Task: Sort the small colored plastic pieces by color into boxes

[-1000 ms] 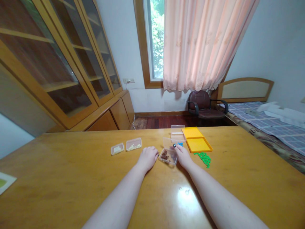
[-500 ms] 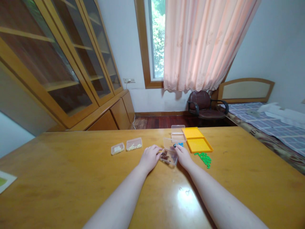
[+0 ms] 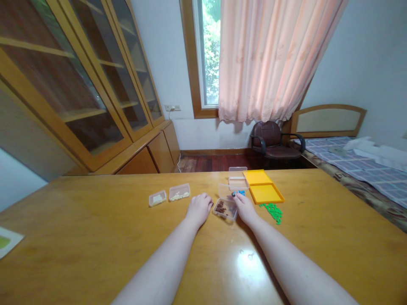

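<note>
A small clear plastic box (image 3: pixel 229 217) with its lid (image 3: pixel 224 191) swung open sits on the table between my hands. Small dark brown pieces (image 3: pixel 220 207) lie gathered in its left part. My right hand (image 3: pixel 245 207) grips the box's right side, with thumb and fingers at the lid and rim. Just left of the box, my left hand (image 3: pixel 199 209) rests low over the table with its fingers curled together; what they hold, if anything, is hidden. Small blue pieces (image 3: pixel 241 192) show behind my right hand, partly covered by it.
Two clear boxes, one with pale pieces (image 3: pixel 179 196) and a smaller box (image 3: pixel 157 198), stand at left. An open yellow case (image 3: pixel 269 193) and another open clear box (image 3: pixel 238 183) are at the back right. Green pieces (image 3: pixel 274 212) lie loose before the case.
My left hand has drawn slightly left, away from the clear box's edge, and the brown pieces show more fully. My right hand stays on the box.
</note>
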Available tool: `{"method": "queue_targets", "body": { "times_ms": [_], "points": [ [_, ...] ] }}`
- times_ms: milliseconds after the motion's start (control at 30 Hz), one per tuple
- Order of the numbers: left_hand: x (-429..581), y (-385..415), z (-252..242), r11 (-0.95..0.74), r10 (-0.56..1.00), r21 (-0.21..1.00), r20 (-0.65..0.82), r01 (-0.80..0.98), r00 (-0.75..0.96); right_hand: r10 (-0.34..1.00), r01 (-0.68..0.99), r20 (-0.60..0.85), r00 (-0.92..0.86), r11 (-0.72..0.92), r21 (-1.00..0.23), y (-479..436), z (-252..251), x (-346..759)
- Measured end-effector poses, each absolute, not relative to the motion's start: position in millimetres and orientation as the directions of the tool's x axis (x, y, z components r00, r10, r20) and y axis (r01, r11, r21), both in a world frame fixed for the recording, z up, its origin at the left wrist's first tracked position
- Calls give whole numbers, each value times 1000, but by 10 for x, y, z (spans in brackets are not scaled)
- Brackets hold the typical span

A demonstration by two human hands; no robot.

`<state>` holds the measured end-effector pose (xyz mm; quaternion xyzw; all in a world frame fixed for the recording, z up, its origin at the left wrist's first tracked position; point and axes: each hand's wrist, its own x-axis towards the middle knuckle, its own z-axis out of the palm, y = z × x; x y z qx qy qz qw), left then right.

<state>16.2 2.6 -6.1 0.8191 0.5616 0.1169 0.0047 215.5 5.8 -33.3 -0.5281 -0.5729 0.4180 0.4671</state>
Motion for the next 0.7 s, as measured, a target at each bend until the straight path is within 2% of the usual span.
{"method": "queue_targets", "body": {
  "times_ms": [267,400,533,633,700],
  "points": [
    [178,27,-78,-346,933,144,162,927,322,996,209,89,-2,87,-974,70,-352,2162],
    [164,18,-33,-332,931,233,239,914,278,996,213,89,-12,89,-973,62,-332,2160],
    [191,-59,50,-437,880,349,357,829,314,994,222,105,-14,106,-969,55,-309,2158],
    [204,-95,77,-489,862,361,339,794,377,992,235,129,-15,129,-963,58,-316,2164],
    [170,-75,67,-438,889,369,315,820,333,991,233,130,-17,130,-964,65,-335,2170]
  ]
}}
